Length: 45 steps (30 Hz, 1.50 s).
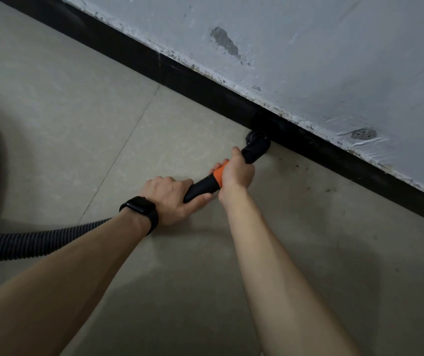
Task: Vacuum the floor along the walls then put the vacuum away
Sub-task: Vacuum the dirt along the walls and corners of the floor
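Pale beige floor tiles (51,98) are spreading across the lower part of the head view, with thin grout lines (128,140) crossing them. A black skirting board (180,75) is running diagonally from upper left to lower right, and above it a grey-white wall (308,47) is showing chipped paint along its lower edge, a darker grey patch (223,42) and a small round filled spot (363,134). Dark specks (308,187) are lying on the tiles near the skirting, to the right of the hands.

The vacuum's black brush head (256,145) is resting on the floor right at the foot of the skirting board, touching it. Behind it the black wand (200,187) is slanting back toward the person, with an orange collar (218,173) partway along.

The right hand (236,170) is wrapping its fingers round the wand at the orange collar, just behind the brush head. The left hand (170,199), with a black watch (140,210) on its wrist, is gripping the wand's lower end, fingers curled over and thumb underneath.

A ribbed dark hose (26,242) is passing under the left forearm and curving away off the left edge.
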Tool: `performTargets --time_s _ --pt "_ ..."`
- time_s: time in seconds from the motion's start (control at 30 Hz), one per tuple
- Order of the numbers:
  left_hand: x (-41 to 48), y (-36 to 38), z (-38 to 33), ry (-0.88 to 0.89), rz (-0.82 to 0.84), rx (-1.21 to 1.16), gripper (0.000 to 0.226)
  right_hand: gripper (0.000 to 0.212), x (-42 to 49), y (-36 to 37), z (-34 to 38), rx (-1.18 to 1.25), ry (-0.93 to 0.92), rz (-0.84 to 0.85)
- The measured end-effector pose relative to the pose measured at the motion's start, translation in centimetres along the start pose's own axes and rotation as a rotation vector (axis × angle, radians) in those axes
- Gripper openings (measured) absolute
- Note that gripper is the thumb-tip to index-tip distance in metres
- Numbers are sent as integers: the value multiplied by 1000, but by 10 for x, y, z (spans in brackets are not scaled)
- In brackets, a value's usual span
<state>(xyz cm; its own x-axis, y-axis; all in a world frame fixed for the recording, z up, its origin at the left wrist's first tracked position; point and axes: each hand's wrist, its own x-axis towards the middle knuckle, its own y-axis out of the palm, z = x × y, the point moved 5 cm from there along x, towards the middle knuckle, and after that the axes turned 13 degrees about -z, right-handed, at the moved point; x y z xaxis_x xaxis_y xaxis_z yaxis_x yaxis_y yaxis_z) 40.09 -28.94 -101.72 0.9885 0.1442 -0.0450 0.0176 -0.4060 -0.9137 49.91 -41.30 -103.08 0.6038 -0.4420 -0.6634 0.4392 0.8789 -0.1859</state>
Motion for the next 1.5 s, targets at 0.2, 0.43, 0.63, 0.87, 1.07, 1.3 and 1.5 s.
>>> performTargets --time_s 0.2,0.43,0.63,0.87,1.07,1.3,1.5 --pt "-28 -7 15 -4 36 15 71 41 -19 -1 -27 -71 1 -3" --pt "-49 6 -13 170 158 137 71 26 -27 -63 -46 88 82 -136" --pt "-52 24 -51 266 216 162 60 17 -16 -107 -38 167 128 -180" --pt "-35 29 -66 245 155 150 63 19 4 -107 -23 171 136 -134" --pt "-26 29 -64 220 114 145 69 22 14 -96 -19 177 122 -99" --pt "-17 29 -62 181 90 130 71 23 22 -87 -15 168 111 -50" --pt "-10 28 -64 172 86 119 72 28 27 -82 -9 158 105 -43"
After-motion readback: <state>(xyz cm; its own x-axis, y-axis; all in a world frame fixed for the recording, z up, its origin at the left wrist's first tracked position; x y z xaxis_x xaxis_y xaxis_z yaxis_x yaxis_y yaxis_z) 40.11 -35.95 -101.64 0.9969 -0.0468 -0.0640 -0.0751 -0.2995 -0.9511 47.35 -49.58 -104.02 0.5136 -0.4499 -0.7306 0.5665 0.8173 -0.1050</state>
